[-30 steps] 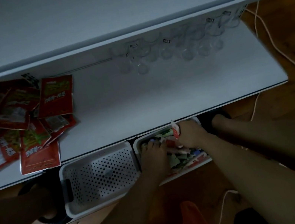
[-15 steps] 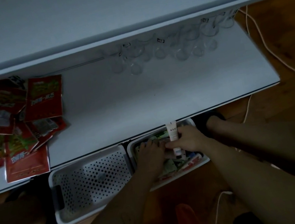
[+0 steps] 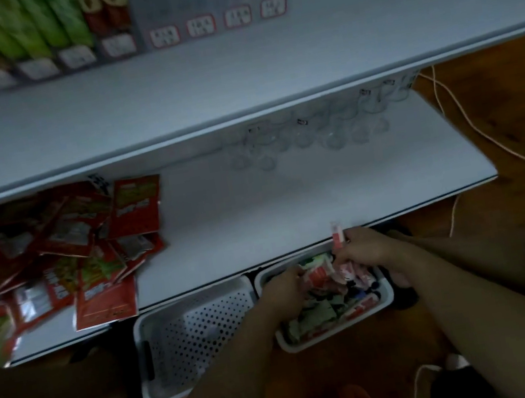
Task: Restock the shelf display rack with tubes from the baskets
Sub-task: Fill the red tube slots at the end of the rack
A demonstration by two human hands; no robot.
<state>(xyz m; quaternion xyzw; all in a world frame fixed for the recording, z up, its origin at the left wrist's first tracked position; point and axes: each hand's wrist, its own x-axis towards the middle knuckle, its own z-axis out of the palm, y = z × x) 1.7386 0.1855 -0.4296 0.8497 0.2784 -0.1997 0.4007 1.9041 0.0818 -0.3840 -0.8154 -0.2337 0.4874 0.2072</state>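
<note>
A person crouches before a white shelf unit in a dim room, both arms reaching down to two white baskets on the wooden floor [image 3: 496, 90].

Seen from the head camera, the right hand [image 3: 368, 247] pinches a tube [image 3: 337, 235] between thumb and fingers. The tube stands roughly upright, its long axis running from the hand toward the front edge of the lower shelf [image 3: 289, 201], its free end pointing away from the person. It is white with pink-red bands, and its print is too blurred to read. It is held just above the far rim of the right basket [image 3: 387, 299].

The left hand [image 3: 284, 287] reaches into the same basket, fingers against a red-and-white item in the pile of tubes [image 3: 325, 313]. Whether it grasps anything cannot be told.

The left basket [image 3: 193, 335] sits just beside it, its perforated bottom showing.

A clear rack [image 3: 306, 136] stands at the back of the lower shelf, under the upper shelf [image 3: 233, 75]. Red packets [image 3: 88, 248] with white characters, not legible, lie heaped at the shelf's left end. Green packs [image 3: 28, 29] and red-framed price tags [image 3: 201, 25], their figures blurred, line the upper shelf. A pale cable [image 3: 471, 129] trails across the floor on the right.
</note>
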